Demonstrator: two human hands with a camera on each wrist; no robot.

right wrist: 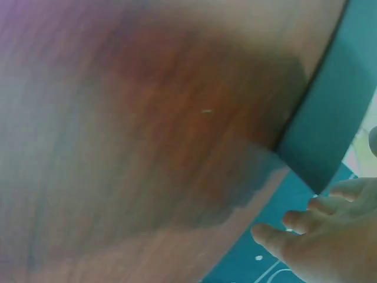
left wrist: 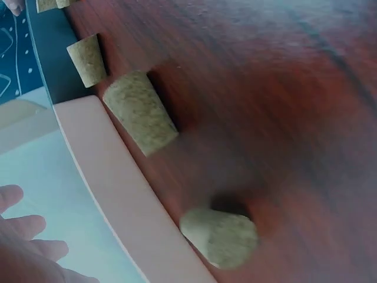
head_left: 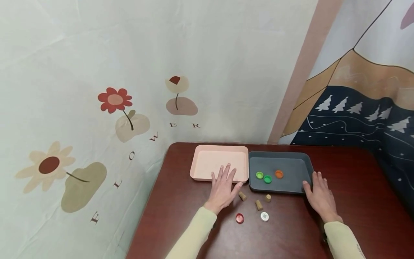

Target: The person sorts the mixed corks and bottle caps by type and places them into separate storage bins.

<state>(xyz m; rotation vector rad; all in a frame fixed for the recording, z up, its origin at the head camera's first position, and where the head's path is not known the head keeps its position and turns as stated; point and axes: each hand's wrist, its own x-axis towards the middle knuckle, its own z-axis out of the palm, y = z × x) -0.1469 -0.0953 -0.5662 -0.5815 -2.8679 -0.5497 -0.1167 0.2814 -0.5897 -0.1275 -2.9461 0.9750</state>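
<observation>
My left hand (head_left: 223,189), fingers spread and straight, lies over the front edge of the pink tray (head_left: 200,174) in the head view. Close to its thumb is a cork (head_left: 242,196); two more corks (head_left: 259,205) (head_left: 268,198) lie in front of the dark grey tray (head_left: 295,165). That tray contains a light green cap (head_left: 260,175), a green cap (head_left: 267,179) and an orange cap (head_left: 279,174). At the tray's right front corner is my right hand (head_left: 320,196), its fingers extended and holding nothing. Whether either hand presses on its tray is hard to tell.
A red cap (head_left: 239,218) and a white cap (head_left: 264,216) lie nearer on the brown table (head_left: 174,216). The two trays stand side by side towards the table's back edge. Behind them hangs a printed cloth (head_left: 233,90) with flowers and letters.
</observation>
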